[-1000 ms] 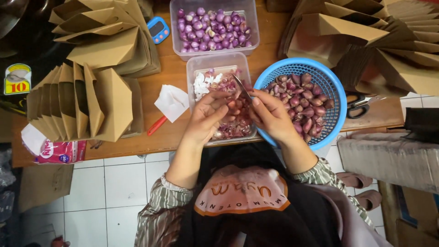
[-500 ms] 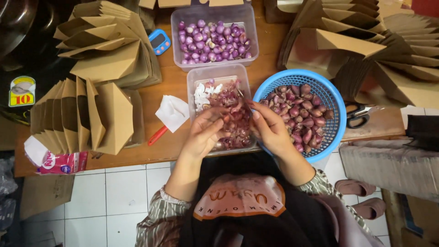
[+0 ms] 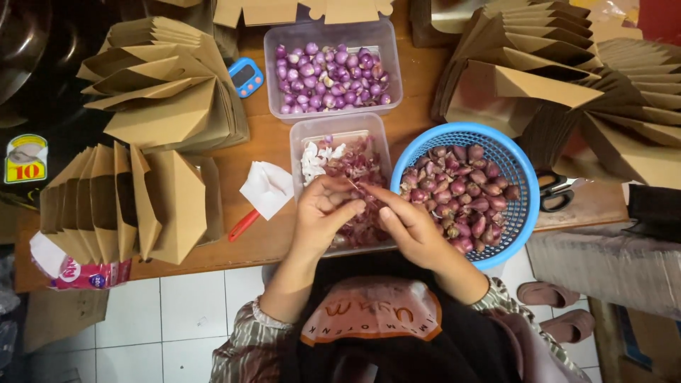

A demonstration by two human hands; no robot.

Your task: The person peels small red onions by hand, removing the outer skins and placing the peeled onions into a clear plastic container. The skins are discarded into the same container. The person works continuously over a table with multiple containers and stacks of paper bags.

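Left hand point(image 3: 320, 213) curls shut around a small shallot point(image 3: 352, 186), pinching it over the clear tub of peelings point(image 3: 305, 131) at the wooden table's front edge. Right hand point(image 3: 410, 225) closes on what looks like a thin blade, its tip at the shallot. Peeling step, mid-skin, by the look of it. Unpeeled shallots fill the blue basket point(image 3: 521, 206) to the right; peeled ones sit in the rear tub point(image 3: 273, 71). Next move calls for a careful pull of skin away from the fingers.

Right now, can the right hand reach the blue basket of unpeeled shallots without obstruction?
Probably yes. The right hand hovers just beside the blue basket, whose top is open, and nothing lies between them.
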